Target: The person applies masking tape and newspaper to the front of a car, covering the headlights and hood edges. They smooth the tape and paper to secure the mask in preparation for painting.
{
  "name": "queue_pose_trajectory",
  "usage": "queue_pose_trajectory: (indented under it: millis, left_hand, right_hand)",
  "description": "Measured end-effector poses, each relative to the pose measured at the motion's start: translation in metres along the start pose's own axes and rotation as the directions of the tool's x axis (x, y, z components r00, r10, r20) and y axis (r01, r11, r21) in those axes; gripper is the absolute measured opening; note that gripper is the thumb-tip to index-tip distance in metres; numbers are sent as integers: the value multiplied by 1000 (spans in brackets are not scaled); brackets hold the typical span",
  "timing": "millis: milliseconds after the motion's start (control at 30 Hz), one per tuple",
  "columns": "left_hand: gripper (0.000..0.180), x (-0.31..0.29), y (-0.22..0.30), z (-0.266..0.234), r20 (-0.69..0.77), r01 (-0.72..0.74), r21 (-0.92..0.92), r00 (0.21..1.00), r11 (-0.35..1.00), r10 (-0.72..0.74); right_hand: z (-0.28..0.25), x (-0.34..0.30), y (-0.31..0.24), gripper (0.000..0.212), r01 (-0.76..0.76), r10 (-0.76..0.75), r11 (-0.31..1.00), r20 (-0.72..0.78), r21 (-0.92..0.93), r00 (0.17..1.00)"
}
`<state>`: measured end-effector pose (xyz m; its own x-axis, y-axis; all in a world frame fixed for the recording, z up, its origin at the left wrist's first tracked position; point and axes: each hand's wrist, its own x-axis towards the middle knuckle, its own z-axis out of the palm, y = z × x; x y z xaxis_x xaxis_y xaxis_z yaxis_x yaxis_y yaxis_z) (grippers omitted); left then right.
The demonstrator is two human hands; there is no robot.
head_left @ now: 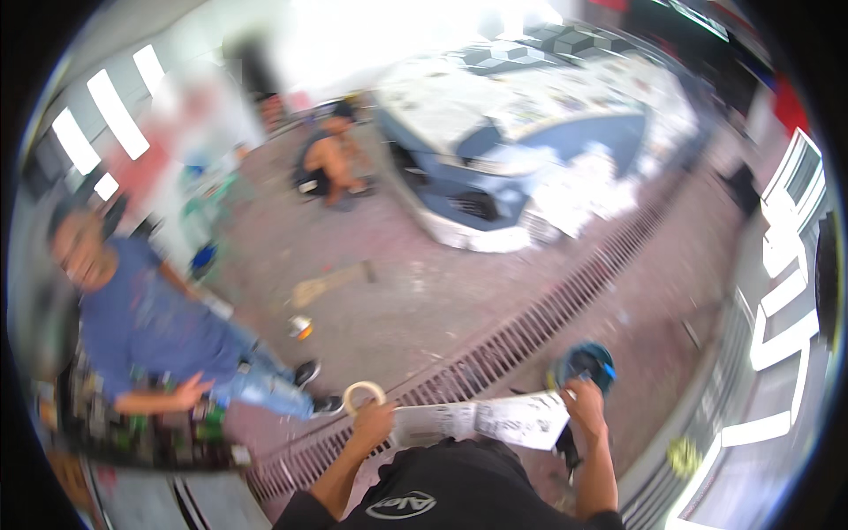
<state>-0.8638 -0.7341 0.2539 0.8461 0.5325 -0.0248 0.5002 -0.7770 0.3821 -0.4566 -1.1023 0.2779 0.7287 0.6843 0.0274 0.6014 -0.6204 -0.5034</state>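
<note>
A strip of printed paper, like newspaper point(521, 419), is stretched level in front of my body. My left hand point(373, 424) is closed at its left end and also has a pale ring of masking tape point(352, 399) in its fingers. At the opposite end my right hand point(583, 406) pinches the paper's upper corner. Just beyond the right hand stands a blue bucket point(601, 360) on the floor, partly hidden by that hand. Motion blur smears fine detail.
A blue-grey car point(574, 141) partly covered in white paper stands ahead. A floor drain grate point(521, 331) runs diagonally across. One person point(159, 327) stands at the left; another person point(331, 159) crouches by the car. A small can point(301, 328) and a flat brown piece point(331, 281) lie between.
</note>
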Motion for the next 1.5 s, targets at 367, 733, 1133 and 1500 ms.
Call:
queue_pose_trajectory:
  millis: [367,733,1133,1500]
  left_hand:
    - [26,-17,51,40,-103,288,-14,952,958,-288]
    - [22,16,16,32,-240,402,-83,880,912,-410]
    - [23,216,-85,5,-202,177,-286,950,942,-239]
    - [29,298,-82,-50,-41,16,-187,999,982,-25]
  right_hand:
    - [-30,91,35,17,25,-35,997,132,73,991]
    - [-37,213,-49,17,148,-175,973,149,175,973]
    - [-79,254,-121,36,-76,117,960,-143,268,983]
    - [-69,259,-114,32,-220,381,895,-408,389,830]
